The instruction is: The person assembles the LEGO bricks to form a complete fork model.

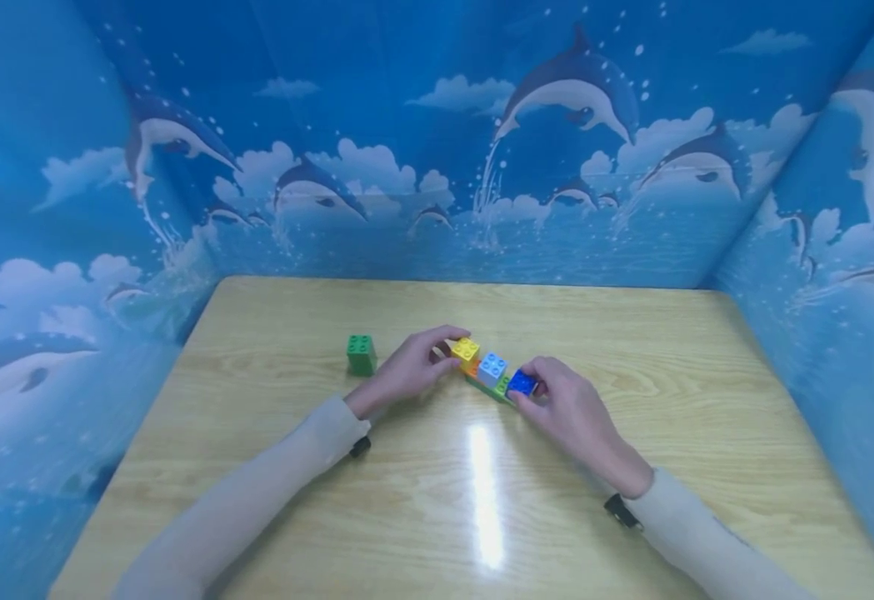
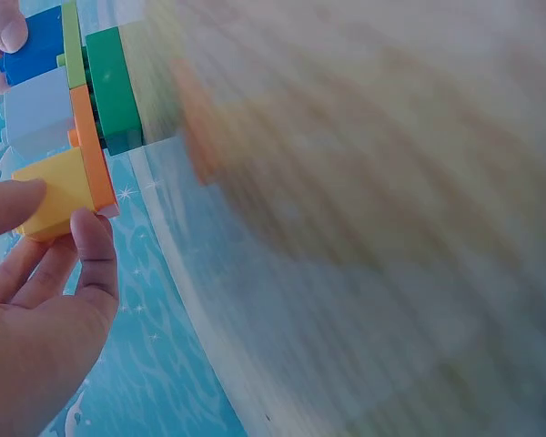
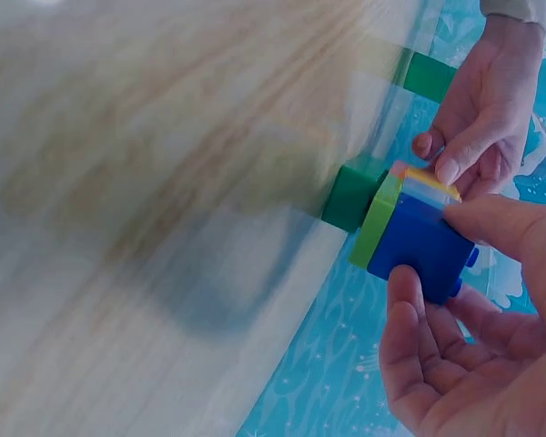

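Toy building bricks are joined in a small structure near the table's middle. Its lowest piece is a dark green brick [image 2: 114,86], which bears a thin light green piece [image 2: 73,45] and a thin orange piece [image 2: 92,150]. A yellow brick [image 1: 466,350], a light blue brick [image 1: 492,368] and a dark blue brick [image 1: 521,383] stand in a row on top. My left hand [image 1: 410,367] pinches the yellow brick at one end between thumb and fingers. At the other end my right hand [image 1: 571,408] grips the dark blue brick, its thumb and fingers on opposite sides.
A separate upright green brick [image 1: 362,356] stands on the wooden table [image 1: 294,517], left of my left hand. Blue dolphin-printed curtains [image 1: 407,125] enclose the table's back and sides. Light glares off the tabletop in front of the structure.
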Tool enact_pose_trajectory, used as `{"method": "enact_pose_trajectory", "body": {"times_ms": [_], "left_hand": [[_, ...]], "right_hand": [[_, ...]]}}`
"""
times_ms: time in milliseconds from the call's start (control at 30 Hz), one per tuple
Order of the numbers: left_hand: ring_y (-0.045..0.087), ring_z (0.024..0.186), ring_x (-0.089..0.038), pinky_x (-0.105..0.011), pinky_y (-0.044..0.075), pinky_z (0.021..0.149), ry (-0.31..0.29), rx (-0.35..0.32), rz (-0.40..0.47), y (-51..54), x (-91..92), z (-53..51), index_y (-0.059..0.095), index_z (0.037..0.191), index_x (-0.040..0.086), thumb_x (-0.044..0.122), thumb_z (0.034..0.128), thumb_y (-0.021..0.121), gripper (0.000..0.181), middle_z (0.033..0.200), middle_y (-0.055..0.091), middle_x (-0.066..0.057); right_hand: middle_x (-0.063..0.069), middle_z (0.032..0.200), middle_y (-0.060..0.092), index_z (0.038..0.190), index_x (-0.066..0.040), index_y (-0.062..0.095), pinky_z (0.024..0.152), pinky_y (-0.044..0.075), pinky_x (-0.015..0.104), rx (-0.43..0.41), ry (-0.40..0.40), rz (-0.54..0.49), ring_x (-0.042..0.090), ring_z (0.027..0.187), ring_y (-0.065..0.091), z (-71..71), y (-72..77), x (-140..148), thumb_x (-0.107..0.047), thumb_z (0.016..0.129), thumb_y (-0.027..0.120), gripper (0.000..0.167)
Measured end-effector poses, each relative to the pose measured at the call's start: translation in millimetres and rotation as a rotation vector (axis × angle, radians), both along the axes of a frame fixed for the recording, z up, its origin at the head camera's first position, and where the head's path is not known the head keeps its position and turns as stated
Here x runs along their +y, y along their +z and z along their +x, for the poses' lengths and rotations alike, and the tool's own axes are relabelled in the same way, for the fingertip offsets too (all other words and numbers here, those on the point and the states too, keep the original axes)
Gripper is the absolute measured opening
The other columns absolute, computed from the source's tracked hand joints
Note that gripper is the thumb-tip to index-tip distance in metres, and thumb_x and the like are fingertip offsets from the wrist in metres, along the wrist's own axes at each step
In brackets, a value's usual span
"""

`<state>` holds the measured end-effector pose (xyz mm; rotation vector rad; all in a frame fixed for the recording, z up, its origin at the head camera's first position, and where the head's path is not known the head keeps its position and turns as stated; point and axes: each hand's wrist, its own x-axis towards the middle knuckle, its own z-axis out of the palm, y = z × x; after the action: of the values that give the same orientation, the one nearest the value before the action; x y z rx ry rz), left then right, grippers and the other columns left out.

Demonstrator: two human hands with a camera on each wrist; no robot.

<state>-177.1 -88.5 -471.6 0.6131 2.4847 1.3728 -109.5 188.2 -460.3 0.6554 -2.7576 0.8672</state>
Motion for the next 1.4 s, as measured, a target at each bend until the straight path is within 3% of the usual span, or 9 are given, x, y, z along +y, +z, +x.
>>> {"method": "enact_pose_trajectory", "body": {"times_ms": [333, 633, 1000, 1200, 1400], "left_hand": [[0.068, 0.104, -0.014, -0.03, 0.06, 0.087, 0.007, 0.061, -0.004, -1.0, -6.6, 17.2, 0.067, 0.141, 0.009, 0.021, 0.1069, 0.074, 0.037, 0.124, 0.071, -0.001], [0.069, 0.099, -0.014, -0.031, 0.061, 0.086, 0.017, 0.004, -0.01, 8.3, -12.2, 26.3, 0.071, 0.125, 0.013, 0.02, 0.1034, 0.079, 0.024, 0.116, 0.071, -0.001], [0.071, 0.095, -0.013, -0.03, 0.062, 0.082, -0.007, -0.002, -0.052, 11.6, -15.9, 29.0, 0.071, 0.118, 0.013, 0.016, 0.101, 0.081, 0.02, 0.11, 0.073, 0.0], [0.069, 0.093, -0.013, -0.031, 0.061, 0.079, -0.021, -0.002, -0.093, 15.3, -14.6, 28.7, 0.07, 0.117, 0.014, 0.017, 0.101, 0.082, 0.02, 0.107, 0.072, 0.001], [0.07, 0.096, -0.014, -0.032, 0.062, 0.082, -0.015, -0.031, -0.065, 13.8, -12.9, 26.5, 0.07, 0.115, 0.013, 0.016, 0.1001, 0.082, 0.02, 0.108, 0.072, 0.001]], "right_hand": [[0.005, 0.109, 0.073, 0.124, -0.003, 0.074, 0.078, 0.063, 0.035, -0.098, 0.045, -0.03, 0.015, 0.09, 0.07, -5.2, 3.7, 9.8, -0.013, 0.094, 0.088, 0.034], [0.002, 0.109, 0.073, 0.13, -0.002, 0.074, 0.083, 0.063, 0.036, -0.191, 0.094, -0.065, 0.014, 0.093, 0.069, -11.4, 6.2, 14.1, -0.015, 0.097, 0.085, 0.038], [0.003, 0.108, 0.075, 0.125, -0.001, 0.076, 0.082, 0.063, 0.034, -0.238, 0.116, -0.115, 0.017, 0.093, 0.071, -15.3, 8.7, 11.1, -0.012, 0.095, 0.086, 0.033], [0.005, 0.112, 0.075, 0.129, 0.0, 0.075, 0.084, 0.063, 0.033, -0.297, 0.108, -0.13, 0.018, 0.096, 0.071, -15.9, 6.5, 12.8, -0.012, 0.096, 0.085, 0.036], [0.004, 0.11, 0.076, 0.126, -0.002, 0.076, 0.084, 0.063, 0.034, -0.294, 0.093, -0.114, 0.018, 0.095, 0.071, -16.3, 9.9, 13.1, -0.014, 0.095, 0.087, 0.035]]}}
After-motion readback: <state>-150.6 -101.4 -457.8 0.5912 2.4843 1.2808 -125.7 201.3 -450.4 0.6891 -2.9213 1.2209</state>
